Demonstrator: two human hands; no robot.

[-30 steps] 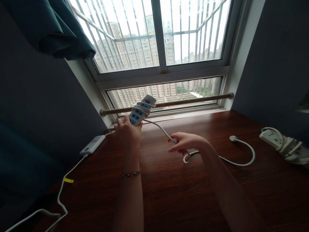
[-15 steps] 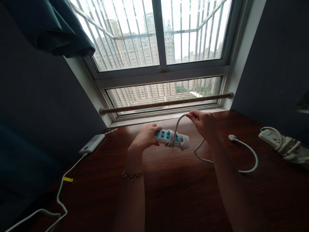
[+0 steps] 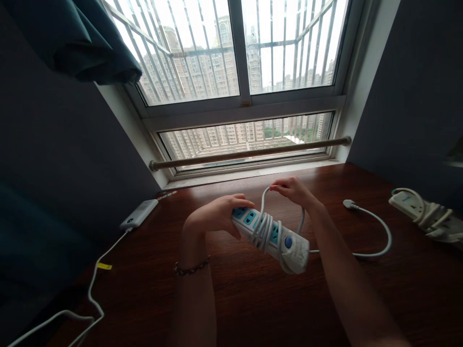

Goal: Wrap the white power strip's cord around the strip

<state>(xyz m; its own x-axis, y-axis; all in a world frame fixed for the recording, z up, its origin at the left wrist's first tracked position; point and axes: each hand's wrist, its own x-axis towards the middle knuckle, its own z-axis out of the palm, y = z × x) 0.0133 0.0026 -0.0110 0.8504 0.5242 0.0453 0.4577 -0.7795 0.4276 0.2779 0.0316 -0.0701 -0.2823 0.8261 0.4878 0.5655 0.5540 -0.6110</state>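
My left hand [image 3: 220,213] grips one end of a white power strip [image 3: 298,253] with blue sockets and a round blue switch. The strip is tilted, its switch end lower and towards the right. Several turns of its white cord [image 3: 266,230] wrap around its middle. My right hand [image 3: 292,189], above and right of the strip, pinches the cord between thumb and fingers. From there the cord drops behind the strip and passes under my right forearm. Its free end lies on the wooden surface with a white plug [image 3: 349,204].
A second power strip [image 3: 408,205], wound with its own cord, lies at the right. At the left a white box-shaped device [image 3: 139,214] has a cable [image 3: 94,270] with a yellow tag. A rail [image 3: 249,153] crosses before the window; a curtain [image 3: 90,48] hangs upper left.
The power strip has come nearer and its switch end has swung down and right, showing more of its face. My right hand has moved slightly left and down with the cord.
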